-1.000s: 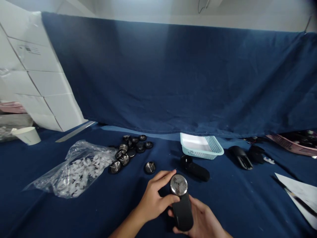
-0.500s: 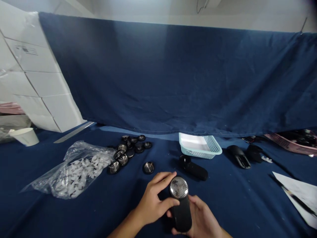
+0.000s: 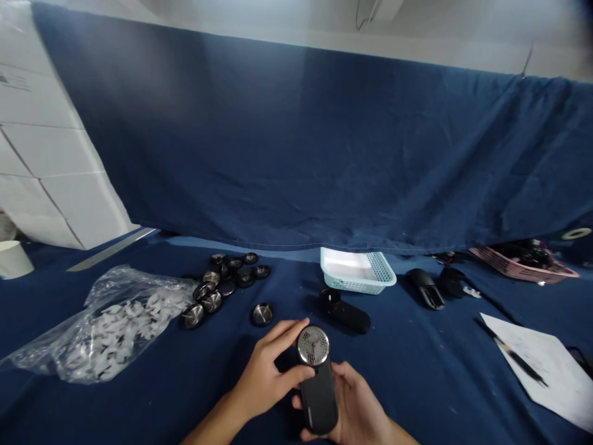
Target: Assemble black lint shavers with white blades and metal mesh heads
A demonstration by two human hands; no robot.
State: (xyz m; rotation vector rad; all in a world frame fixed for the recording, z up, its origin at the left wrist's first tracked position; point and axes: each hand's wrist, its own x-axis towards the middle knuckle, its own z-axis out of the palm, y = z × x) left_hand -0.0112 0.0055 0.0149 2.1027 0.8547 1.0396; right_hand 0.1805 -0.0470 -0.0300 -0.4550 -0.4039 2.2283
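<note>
A black lint shaver (image 3: 317, 389) with a round metal mesh head (image 3: 313, 345) lies upright in my right hand (image 3: 354, 408), whose fingers cup its body from below. My left hand (image 3: 269, 374) pinches the rim of the mesh head between thumb and fingers. Just beyond it a second black shaver body (image 3: 345, 313) without a mesh cap lies on the blue cloth. A single loose mesh cap (image 3: 262, 313) sits left of that one, near a cluster of several more caps (image 3: 222, 283).
A clear plastic bag of small white parts (image 3: 104, 324) lies at the left. A light blue basket (image 3: 357, 271), two more black parts (image 3: 426, 287), a pink tray (image 3: 523, 262) and a sheet of paper with a pen (image 3: 542, 364) are further back and right. White boxes (image 3: 41, 167) stand far left.
The view has shifted, so everything sits slightly further left in frame. My hands keep their hold on the shaver; the mesh head's pattern looks slightly turned.
</note>
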